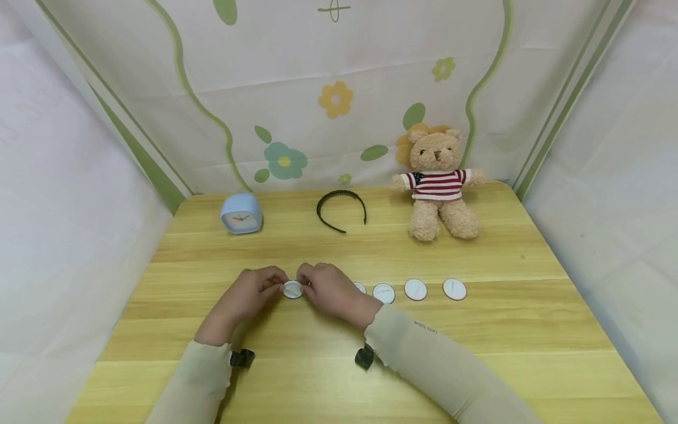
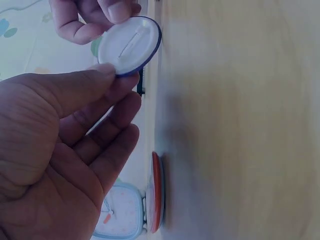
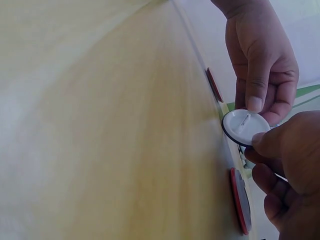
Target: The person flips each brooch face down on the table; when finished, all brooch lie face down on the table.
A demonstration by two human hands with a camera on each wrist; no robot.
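A round pin-back badge (image 1: 292, 289) is held between both hands over the table, its white back and pin turned up toward the head camera. My left hand (image 1: 245, 301) pinches its left edge between thumb and fingers. On the opposite edge, my right hand (image 1: 332, 290) pinches it too. In the left wrist view the badge (image 2: 131, 47) shows a dark blue rim and a closed-looking pin; the right wrist view shows the badge (image 3: 244, 128) tilted, clear of the wood. Its front is hidden.
Several white-backed badges lie in a row to the right, among them one badge (image 1: 415, 289). A red-rimmed badge (image 2: 156, 192) lies near the left hand. Behind stand a blue clock (image 1: 241, 213), a black headband (image 1: 342, 193) and a teddy bear (image 1: 437, 185).
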